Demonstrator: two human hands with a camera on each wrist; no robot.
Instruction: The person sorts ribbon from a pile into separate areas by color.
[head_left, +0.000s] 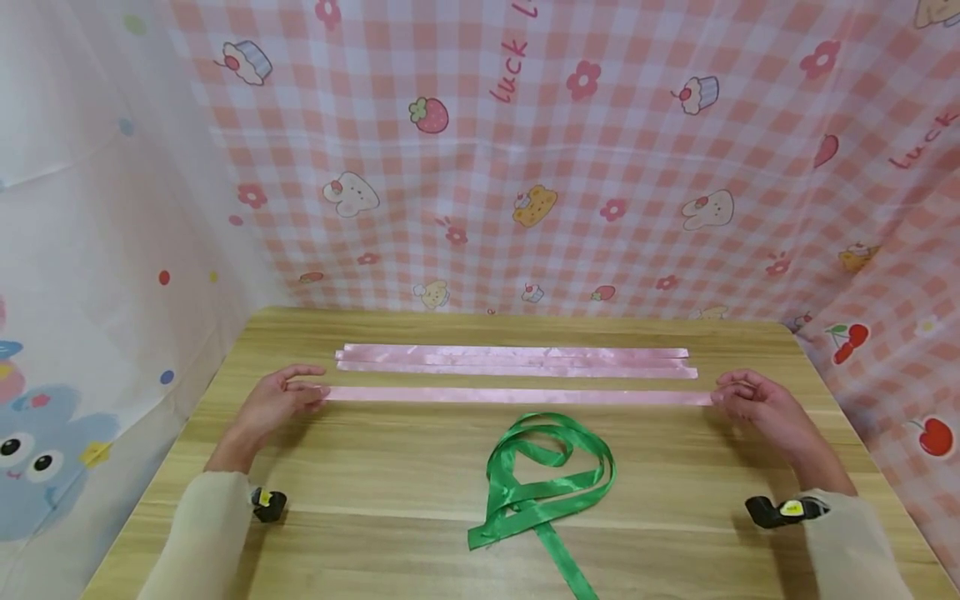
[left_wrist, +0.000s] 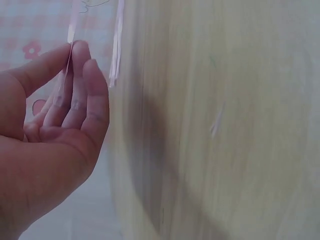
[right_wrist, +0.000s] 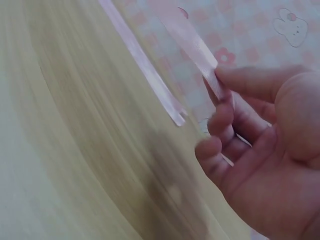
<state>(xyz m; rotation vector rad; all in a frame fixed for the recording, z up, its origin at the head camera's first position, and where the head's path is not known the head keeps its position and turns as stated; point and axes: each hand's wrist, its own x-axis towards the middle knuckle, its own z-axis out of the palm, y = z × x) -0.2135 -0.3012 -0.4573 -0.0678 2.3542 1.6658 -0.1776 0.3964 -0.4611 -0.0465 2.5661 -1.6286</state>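
A pink satin ribbon (head_left: 517, 395) is stretched straight from side to side between my two hands in the head view. My left hand (head_left: 279, 402) pinches its left end between thumb and forefinger; the left wrist view shows that pinch from the palm side. The right hand (head_left: 761, 402) pinches the other end, with the ribbon's woven face (right_wrist: 197, 52) showing at the thumb in the right wrist view. Just behind it on the table lie more pink ribbon strips (head_left: 517, 360), side by side. A loosely coiled green ribbon (head_left: 551, 479) lies in front, its tail running toward the near edge.
The wooden table (head_left: 360, 492) ends at the back against a pink checked cloth (head_left: 480, 167). A white patterned cloth (head_left: 90, 208) hangs at the left. Black wrist cameras (head_left: 783, 510) sit at both cuffs. A small pale scrap or mark (left_wrist: 217, 122) shows on the tabletop.
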